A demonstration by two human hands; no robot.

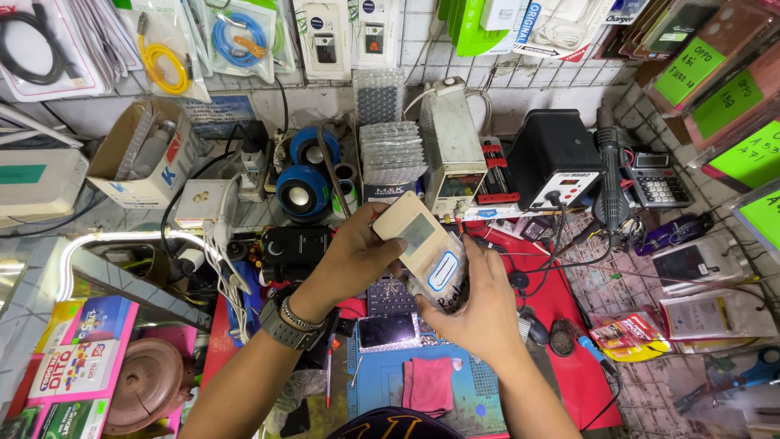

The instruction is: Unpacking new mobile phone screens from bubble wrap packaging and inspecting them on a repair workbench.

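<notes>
In the middle of the frame, the left hand [349,256] and the right hand [479,313] hold one beige flat box [416,240] together, fingers clasped on its edges. Its long axis runs from upper left to lower right. Below it, one phone [387,330] lies on the tabletop [585,382], beside one pink cloth [429,384].

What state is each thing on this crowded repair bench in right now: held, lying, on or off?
Beige flat cardboard packet: held up, tilted, in both hands.
Left hand: gripping the packet's side.
Right hand: closed round its lower end.
Dark phone: lying flat, screen dark.
Pink folded cloth: lying on the blue mat.
</notes>
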